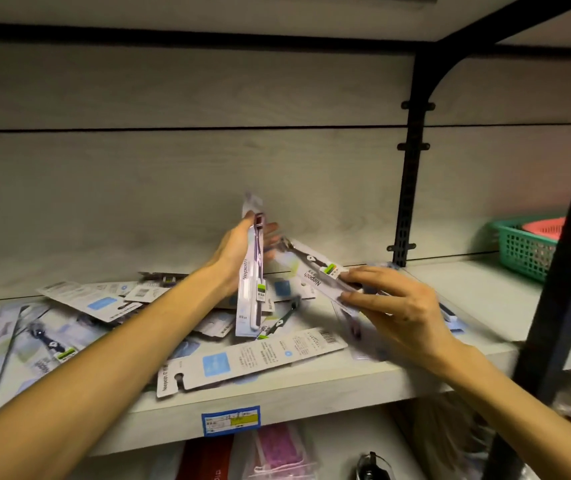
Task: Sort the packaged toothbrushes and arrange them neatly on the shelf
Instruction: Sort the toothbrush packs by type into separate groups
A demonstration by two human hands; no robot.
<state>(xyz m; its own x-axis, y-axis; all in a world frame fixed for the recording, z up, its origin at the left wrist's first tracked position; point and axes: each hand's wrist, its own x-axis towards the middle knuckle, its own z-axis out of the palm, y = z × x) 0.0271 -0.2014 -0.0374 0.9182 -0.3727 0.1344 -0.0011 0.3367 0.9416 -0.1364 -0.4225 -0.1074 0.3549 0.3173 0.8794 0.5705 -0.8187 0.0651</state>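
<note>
The left hand (239, 247) pinches a purple toothbrush in a clear-and-white card pack (252, 271), held upright above the loose heap of packs (104, 303) on the pale wooden shelf (311, 389). The right hand (401, 306) holds a second, dark-handled pack (325, 275) tilted, fingers curled around it. Best to match both packs face-up and lay them square on the shelf's bare right side

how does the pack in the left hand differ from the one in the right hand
The left hand holds its toothbrush pack upright, lifted off the pile; the right hand holds its toothbrush pack slanted, low over the shelf. Both show their printed fronts with a green tag.
</note>
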